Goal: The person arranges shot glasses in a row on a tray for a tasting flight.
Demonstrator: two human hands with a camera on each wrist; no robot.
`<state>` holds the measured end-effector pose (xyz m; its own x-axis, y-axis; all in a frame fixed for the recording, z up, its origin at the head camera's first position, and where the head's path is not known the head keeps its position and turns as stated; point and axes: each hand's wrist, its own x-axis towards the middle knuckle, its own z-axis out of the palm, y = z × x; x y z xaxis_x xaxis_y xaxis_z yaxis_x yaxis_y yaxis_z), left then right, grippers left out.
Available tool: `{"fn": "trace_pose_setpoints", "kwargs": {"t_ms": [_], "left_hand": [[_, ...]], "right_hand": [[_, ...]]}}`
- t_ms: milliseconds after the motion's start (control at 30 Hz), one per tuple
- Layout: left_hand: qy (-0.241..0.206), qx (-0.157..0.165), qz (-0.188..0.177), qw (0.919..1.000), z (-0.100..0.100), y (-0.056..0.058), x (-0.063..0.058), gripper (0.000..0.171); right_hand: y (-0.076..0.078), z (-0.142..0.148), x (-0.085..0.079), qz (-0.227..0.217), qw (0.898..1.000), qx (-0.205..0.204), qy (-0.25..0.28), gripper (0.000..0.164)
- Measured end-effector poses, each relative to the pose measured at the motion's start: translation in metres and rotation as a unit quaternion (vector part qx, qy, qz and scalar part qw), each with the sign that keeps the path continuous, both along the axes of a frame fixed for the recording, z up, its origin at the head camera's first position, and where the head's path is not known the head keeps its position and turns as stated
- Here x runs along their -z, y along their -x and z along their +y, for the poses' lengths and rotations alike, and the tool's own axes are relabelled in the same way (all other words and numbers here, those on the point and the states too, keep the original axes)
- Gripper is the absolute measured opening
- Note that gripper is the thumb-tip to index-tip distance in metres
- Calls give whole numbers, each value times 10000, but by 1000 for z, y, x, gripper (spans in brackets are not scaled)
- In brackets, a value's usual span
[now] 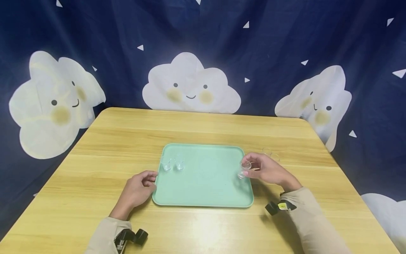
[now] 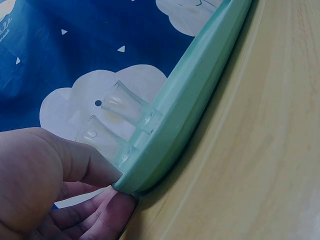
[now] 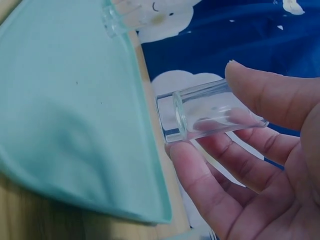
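Observation:
A light-green tray [image 1: 203,176] lies on the wooden table. My left hand [image 1: 139,188] pinches its left rim, thumb above and fingers below, as the left wrist view [image 2: 75,185] shows. Two clear shot glasses [image 1: 180,164] stand upright side by side at the tray's left end, close to that hand. In my right hand [image 1: 264,167] is another clear shot glass [image 1: 243,170], held between thumb and fingers at the tray's right edge. The right wrist view shows that glass [image 3: 210,110] with its thick base toward the tray; whether the base touches the tray I cannot tell.
Faint rims of clear glasses [image 1: 267,151] show on the table just behind my right hand, partly hidden by it. Around the tray spreads the wooden table [image 1: 203,128]. A dark blue cloth [image 1: 269,42] with white clouds hangs behind its far edge.

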<state>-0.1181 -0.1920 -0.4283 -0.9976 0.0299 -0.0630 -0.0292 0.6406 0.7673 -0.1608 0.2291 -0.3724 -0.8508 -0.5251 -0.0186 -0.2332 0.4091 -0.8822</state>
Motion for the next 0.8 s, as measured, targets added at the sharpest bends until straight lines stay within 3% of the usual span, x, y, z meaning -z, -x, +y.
{"fn": "trace_pose_setpoints", "kwargs": {"t_ms": [233, 500, 800], "left_hand": [[8, 9, 29, 10000, 0, 0, 0, 36], [88, 7, -100, 9999, -2, -7, 2, 35], [-1, 37, -46, 10000, 1, -1, -3, 35]], "right_hand": [[8, -14, 1, -45, 9999, 71, 69, 29], [13, -34, 7, -325, 9993, 24, 184, 29], [24, -47, 1, -208, 9996, 120, 161, 29]]}}
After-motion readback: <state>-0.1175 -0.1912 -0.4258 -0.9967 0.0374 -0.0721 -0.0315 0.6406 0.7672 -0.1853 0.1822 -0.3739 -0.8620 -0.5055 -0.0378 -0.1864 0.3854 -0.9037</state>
